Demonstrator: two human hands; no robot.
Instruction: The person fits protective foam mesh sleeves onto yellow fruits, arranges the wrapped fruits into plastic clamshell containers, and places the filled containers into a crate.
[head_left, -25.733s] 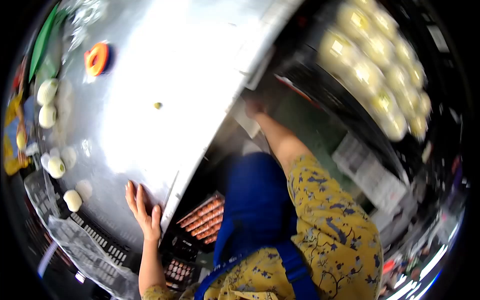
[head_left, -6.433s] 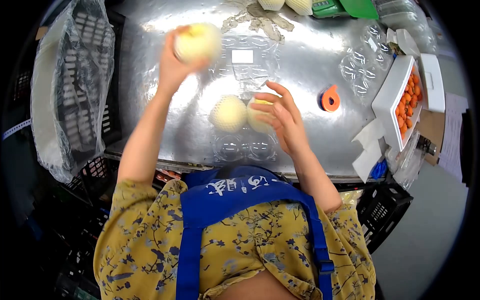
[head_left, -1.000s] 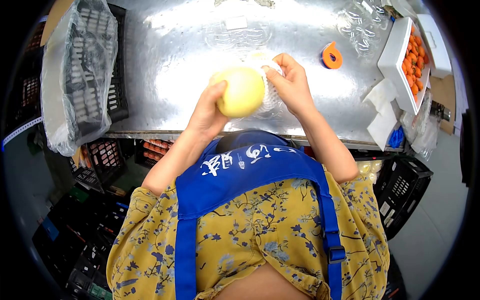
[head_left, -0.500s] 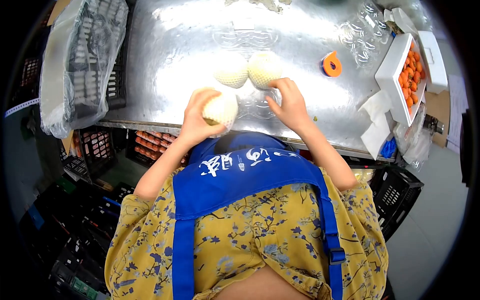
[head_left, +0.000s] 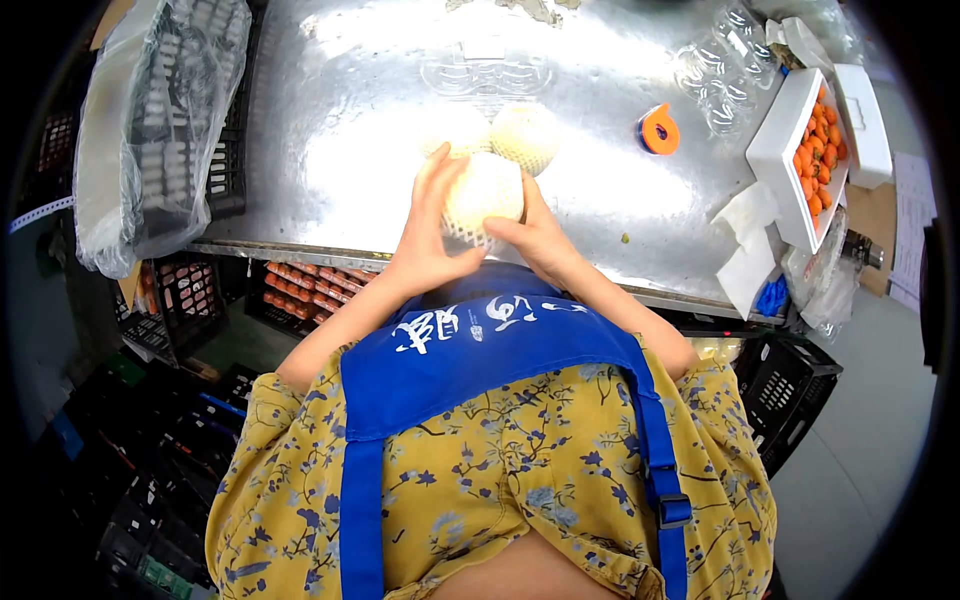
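Observation:
A pale round fruit in a white foam net [head_left: 487,193] is held between both hands near the table's front edge. My left hand [head_left: 425,235] curves round its left side, and my right hand [head_left: 540,232] grips its right side with the thumb on the near face. Just beyond it on the table sits another foam-netted round fruit [head_left: 526,138]. A further netted fruit [head_left: 455,130], washed out by glare, is partly hidden behind the held one. The clear plastic tray under the held fruit is almost wholly hidden.
On the metal table [head_left: 330,190] lie a clear plastic tray [head_left: 485,75], an orange tape dispenser [head_left: 659,130] and clear packaging [head_left: 730,75]. A white foam box of orange fruit [head_left: 775,150] stands right, beside white paper [head_left: 745,265]. A plastic-covered crate [head_left: 160,130] stands left.
My left hand has carried its netted fruit rightward over the clear tray. My right hand has left the tray's right side and closed on the same fruit.

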